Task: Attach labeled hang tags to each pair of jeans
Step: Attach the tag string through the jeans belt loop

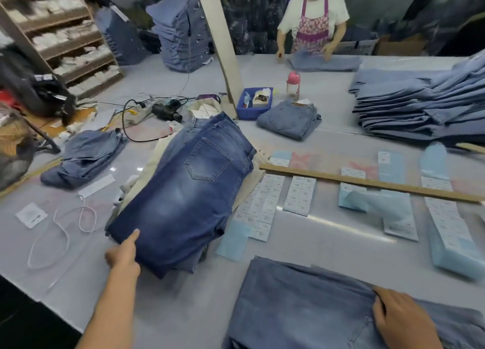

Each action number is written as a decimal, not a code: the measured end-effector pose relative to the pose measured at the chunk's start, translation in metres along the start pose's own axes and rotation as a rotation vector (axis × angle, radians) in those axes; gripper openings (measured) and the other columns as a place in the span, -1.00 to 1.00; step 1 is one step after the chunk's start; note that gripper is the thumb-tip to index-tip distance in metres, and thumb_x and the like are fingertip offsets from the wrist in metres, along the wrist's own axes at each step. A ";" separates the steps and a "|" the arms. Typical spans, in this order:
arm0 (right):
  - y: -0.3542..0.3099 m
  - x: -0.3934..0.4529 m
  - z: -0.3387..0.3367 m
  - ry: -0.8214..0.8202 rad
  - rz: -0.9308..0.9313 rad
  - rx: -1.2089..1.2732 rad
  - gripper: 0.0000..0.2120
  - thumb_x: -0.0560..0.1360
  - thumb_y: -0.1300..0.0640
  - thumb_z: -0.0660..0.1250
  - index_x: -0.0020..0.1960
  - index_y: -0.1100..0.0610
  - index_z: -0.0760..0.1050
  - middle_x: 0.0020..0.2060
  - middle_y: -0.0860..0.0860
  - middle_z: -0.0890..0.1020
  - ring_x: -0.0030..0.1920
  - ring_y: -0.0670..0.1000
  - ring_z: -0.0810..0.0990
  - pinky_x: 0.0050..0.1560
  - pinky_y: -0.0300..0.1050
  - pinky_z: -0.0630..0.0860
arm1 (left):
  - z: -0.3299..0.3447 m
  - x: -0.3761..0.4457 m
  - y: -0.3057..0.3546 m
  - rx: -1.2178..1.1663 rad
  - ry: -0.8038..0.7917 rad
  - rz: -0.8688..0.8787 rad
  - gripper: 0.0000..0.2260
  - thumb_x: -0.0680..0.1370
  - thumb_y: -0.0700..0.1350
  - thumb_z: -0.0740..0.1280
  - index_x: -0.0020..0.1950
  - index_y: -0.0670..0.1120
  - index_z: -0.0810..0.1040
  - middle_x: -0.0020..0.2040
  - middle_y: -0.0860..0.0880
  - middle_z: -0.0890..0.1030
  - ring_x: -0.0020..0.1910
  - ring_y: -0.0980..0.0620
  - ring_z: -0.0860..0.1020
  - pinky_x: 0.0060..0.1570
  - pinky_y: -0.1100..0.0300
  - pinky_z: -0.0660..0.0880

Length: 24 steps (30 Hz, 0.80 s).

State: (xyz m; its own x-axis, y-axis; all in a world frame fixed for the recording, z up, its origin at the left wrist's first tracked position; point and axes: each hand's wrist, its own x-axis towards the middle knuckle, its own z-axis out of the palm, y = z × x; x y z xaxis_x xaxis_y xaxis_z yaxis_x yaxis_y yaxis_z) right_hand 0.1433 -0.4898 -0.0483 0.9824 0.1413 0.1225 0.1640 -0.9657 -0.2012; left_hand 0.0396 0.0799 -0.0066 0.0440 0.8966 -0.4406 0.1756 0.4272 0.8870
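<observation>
A folded pair of dark blue jeans (183,191) tops a small pile at the table's middle, back pocket up. My left hand (124,254) is at its near left corner, index finger straight and touching the denim. A lighter blue pair (301,309) lies flat at the near edge; my right hand (401,319) rests on it and pinches a fold of the fabric. Sheets of printed labels (299,195) on blue backing lie in rows to the right. A white hang tag (97,186) with a looped string (86,217) lies left of the pile.
A long wooden ruler (367,182) crosses the label sheets. A tall stack of jeans (420,107) fills the right; a folded pair (288,120), blue tray (254,103) and pink bottle (292,82) sit behind. Crumpled jeans (84,157) and a corded tool (168,110) lie left. Another person (312,20) stands opposite.
</observation>
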 end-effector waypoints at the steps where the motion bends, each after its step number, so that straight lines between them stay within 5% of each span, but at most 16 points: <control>1: -0.003 0.000 -0.001 -0.014 0.012 0.003 -0.81 0.31 0.37 0.48 -0.07 0.31 0.71 -0.20 0.27 0.72 -0.23 0.35 0.69 -0.17 0.35 0.64 | -0.006 0.007 0.001 -0.069 -0.027 -0.035 -0.42 0.44 -0.17 0.58 0.36 -0.25 0.42 0.34 -0.16 0.55 0.18 -0.10 0.60 0.21 -0.05 0.51; 4: -0.003 -0.002 0.002 0.001 -0.003 0.020 -0.76 0.27 0.25 0.34 -0.15 0.30 0.70 -0.28 0.23 0.71 -0.31 0.31 0.69 -0.31 0.28 0.64 | -0.017 0.012 0.001 -0.063 -0.158 0.009 -0.57 0.48 -0.18 0.53 0.29 -0.17 0.47 0.32 -0.16 0.59 0.12 -0.13 0.62 0.07 -0.05 0.57; 7: -0.008 -0.003 -0.003 0.012 -0.041 0.045 -0.60 0.33 0.08 0.15 -0.19 0.28 0.71 -0.32 0.19 0.70 -0.35 0.25 0.69 -0.41 0.19 0.63 | -0.008 -0.008 0.024 0.039 -0.123 0.204 -0.55 0.45 -0.09 0.57 0.25 -0.20 0.52 0.23 -0.19 0.62 0.07 -0.12 0.62 -0.02 0.05 0.55; 10: -0.013 -0.006 -0.009 -0.019 -0.034 -0.059 -0.83 0.29 0.22 0.42 -0.16 0.27 0.70 -0.32 0.15 0.69 -0.34 0.22 0.68 -0.41 0.12 0.63 | 0.013 -0.033 0.061 0.170 -0.212 0.253 -0.36 0.43 0.08 0.56 0.38 -0.20 0.48 0.31 -0.22 0.57 0.22 -0.19 0.58 0.22 -0.09 0.51; 13: -0.005 -0.011 -0.014 -0.167 -0.046 -0.121 -0.71 0.32 0.25 0.57 0.04 0.19 0.68 -0.12 0.09 0.71 -0.10 0.19 0.68 -0.13 0.10 0.62 | 0.032 -0.086 0.092 0.455 -0.268 0.419 -0.38 0.44 0.16 0.43 0.30 -0.28 0.52 0.24 -0.36 0.58 0.21 -0.34 0.57 0.18 -0.15 0.50; 17: -0.009 -0.015 -0.021 -0.256 -0.070 -0.118 -0.52 0.63 0.13 0.13 0.55 0.03 0.28 0.54 0.03 0.32 0.52 0.05 0.28 0.48 -0.05 0.24 | 0.075 -0.187 0.135 0.737 -0.283 0.852 -0.64 0.66 -0.03 0.26 0.25 -0.31 0.50 0.17 -0.47 0.56 0.16 -0.48 0.53 0.14 -0.19 0.46; 19: -0.038 -0.026 -0.029 -0.227 -0.122 0.069 -0.43 0.57 0.27 0.23 0.56 0.11 0.28 0.58 0.09 0.20 0.56 0.10 0.25 0.51 -0.01 0.25 | 0.099 -0.247 0.149 0.684 -0.321 1.008 -0.66 0.68 -0.05 0.25 0.27 -0.31 0.50 0.17 -0.44 0.57 0.16 -0.45 0.54 0.06 -0.13 0.46; 22: -0.100 -0.058 -0.039 -0.266 -0.336 0.581 -0.57 0.46 0.30 0.35 0.32 0.16 0.57 0.39 0.06 0.49 0.35 0.05 0.54 0.32 -0.10 0.47 | 0.132 -0.341 0.160 0.505 -0.493 1.165 -0.72 0.68 -0.06 0.26 0.19 -0.28 0.55 0.09 -0.37 0.63 0.07 -0.34 0.60 -0.17 0.11 0.34; 24: -0.140 -0.079 -0.055 -0.414 -0.296 0.917 -0.68 0.51 0.26 0.35 0.23 0.08 0.61 0.24 -0.02 0.58 0.23 -0.03 0.59 0.21 -0.19 0.52 | 0.146 -0.398 0.168 0.410 -0.652 1.158 -0.75 0.66 -0.05 0.27 0.15 -0.23 0.58 0.07 -0.31 0.65 -0.01 -0.26 0.62 -0.21 0.08 0.42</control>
State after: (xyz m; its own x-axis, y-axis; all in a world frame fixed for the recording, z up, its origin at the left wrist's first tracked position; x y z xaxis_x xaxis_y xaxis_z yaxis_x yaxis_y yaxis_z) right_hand 0.0381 -0.3783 0.0240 0.8173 0.5758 -0.0204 0.2381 -0.3699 -0.8981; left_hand 0.1952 -0.2221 0.2978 0.7868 0.4491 0.4234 -0.0073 -0.6792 0.7339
